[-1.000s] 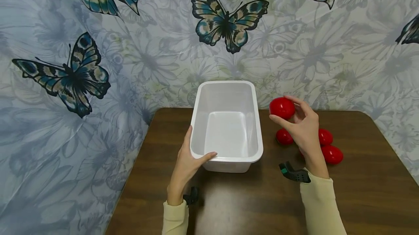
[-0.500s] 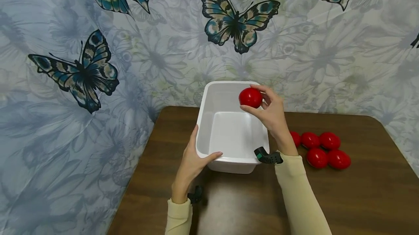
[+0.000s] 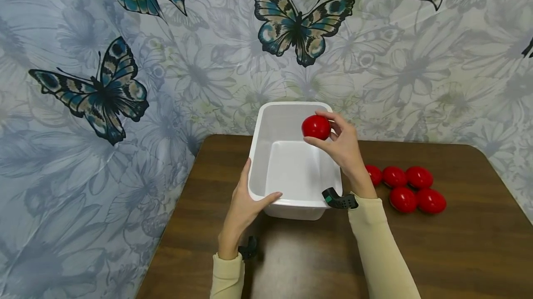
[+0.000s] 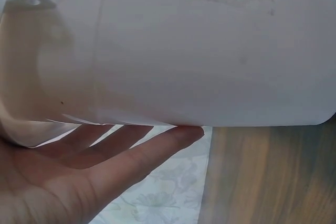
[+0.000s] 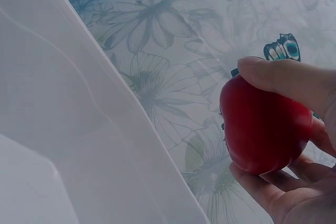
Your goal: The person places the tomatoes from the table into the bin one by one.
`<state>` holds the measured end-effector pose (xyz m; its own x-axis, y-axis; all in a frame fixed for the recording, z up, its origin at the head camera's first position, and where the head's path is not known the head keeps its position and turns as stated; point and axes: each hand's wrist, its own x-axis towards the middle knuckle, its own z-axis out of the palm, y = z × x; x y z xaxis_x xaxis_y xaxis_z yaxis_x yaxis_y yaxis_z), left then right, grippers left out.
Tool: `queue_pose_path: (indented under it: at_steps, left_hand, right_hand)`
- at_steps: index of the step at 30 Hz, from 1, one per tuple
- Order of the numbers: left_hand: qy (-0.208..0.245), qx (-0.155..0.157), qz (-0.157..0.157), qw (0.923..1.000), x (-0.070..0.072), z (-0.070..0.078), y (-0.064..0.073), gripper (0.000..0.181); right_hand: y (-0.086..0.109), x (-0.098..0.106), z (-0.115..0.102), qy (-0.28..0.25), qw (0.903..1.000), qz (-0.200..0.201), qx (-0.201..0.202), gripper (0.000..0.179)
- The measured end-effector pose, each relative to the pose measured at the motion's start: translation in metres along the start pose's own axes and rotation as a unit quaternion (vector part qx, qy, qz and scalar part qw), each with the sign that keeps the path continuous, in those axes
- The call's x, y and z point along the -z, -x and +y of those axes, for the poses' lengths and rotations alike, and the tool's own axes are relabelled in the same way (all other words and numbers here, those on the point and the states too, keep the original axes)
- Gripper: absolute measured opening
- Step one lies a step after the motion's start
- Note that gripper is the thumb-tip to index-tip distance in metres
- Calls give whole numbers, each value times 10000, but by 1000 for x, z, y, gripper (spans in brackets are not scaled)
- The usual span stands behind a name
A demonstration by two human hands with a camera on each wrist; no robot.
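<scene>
A white rectangular plastic tub point(image 3: 290, 169) stands on the table, its inside facing me. My left hand point(image 3: 241, 206) holds its near left corner, thumb over the rim and fingers along the outer wall; the left wrist view shows these fingers point(image 4: 152, 153) against the tub's side. Over the far right part of the tub, my right hand point(image 3: 342, 148) grips a shiny red apple point(image 3: 315, 127) between thumb and fingers. In the right wrist view the apple point(image 5: 265, 124) tapers toward its lower end, the thumb lying across its top.
Several more red apples point(image 3: 403, 200) lie grouped on the brown wooden table point(image 3: 470, 243), right of the tub. Behind the table hangs a pale flowered cloth point(image 3: 200, 77) with butterflies. Dark straps point(image 3: 339, 198) sit at both wrists.
My right hand has carried the apple leftward from above the group of apples to over the tub, then lowered very slightly. The left hand keeps its hold on the tub.
</scene>
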<state>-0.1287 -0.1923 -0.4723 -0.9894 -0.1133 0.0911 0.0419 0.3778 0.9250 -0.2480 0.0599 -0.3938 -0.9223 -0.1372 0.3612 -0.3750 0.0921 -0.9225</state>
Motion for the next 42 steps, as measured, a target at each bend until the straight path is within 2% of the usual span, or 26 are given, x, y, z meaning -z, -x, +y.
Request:
queue_pose_path:
  at_steps: [14, 21, 27, 33, 42]
  left_hand:
    - [-86, 104, -18, 9999, -1, 0, 2, 119]
    - [-96, 98, 12, 9999, -2, 1, 5, 118]
    - [-103, 52, 22, 9999, -2, 4, 3, 116]
    - [-141, 226, 19, 9996, -1, 5, 3, 115]
    - [-70, 275, 51, 9996, -4, 7, 4, 115]
  right_hand:
    - [-1, -3, 3, -140, 9998, -135, -53, 67]
    - [-2, -5, 5, -189, 9998, -64, -91, 63]
    - [-4, 0, 1, -498, 9986, 88, 138, 57]
    - [-2, 6, -2, -657, 9976, -42, 205, 60]
    - [7, 15, -2, -757, 9967, -203, 233, 61]
